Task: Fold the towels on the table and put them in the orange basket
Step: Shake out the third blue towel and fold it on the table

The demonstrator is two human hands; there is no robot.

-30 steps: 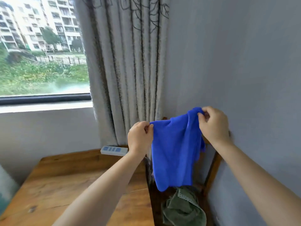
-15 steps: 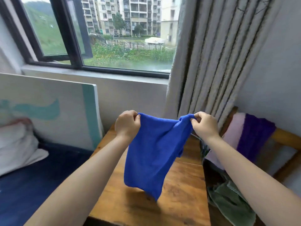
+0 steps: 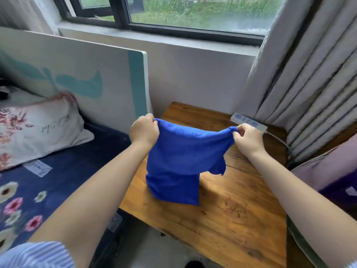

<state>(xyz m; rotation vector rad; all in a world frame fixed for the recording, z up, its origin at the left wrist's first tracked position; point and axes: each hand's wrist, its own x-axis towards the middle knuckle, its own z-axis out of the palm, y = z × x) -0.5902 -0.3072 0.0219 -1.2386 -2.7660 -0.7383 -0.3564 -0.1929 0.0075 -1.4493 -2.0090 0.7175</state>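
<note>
Pinching the blue towel (image 3: 185,151) at both top corners, left hand (image 3: 144,130) and right hand (image 3: 248,139).
Hanging over the wooden table (image 3: 231,209), lower edge apparently touching the top; best lowered flat with corners level, stretched taut, before folding. Orange basket out of sight.

A wooden table (image 3: 237,215) with a knotted, cracked plank top is seen below the window. A white power strip (image 3: 249,121) is laid on it at about one o'clock, near the back edge, its cable trailing off toward three o'clock. The lower end of a blue towel (image 3: 177,182) is rested on the top at about ten o'clock. At nine o'clock a bed (image 3: 63,176) covered in a navy floral sheet is placed against the table, and a floral pillow (image 3: 36,128) is laid on it.
</note>
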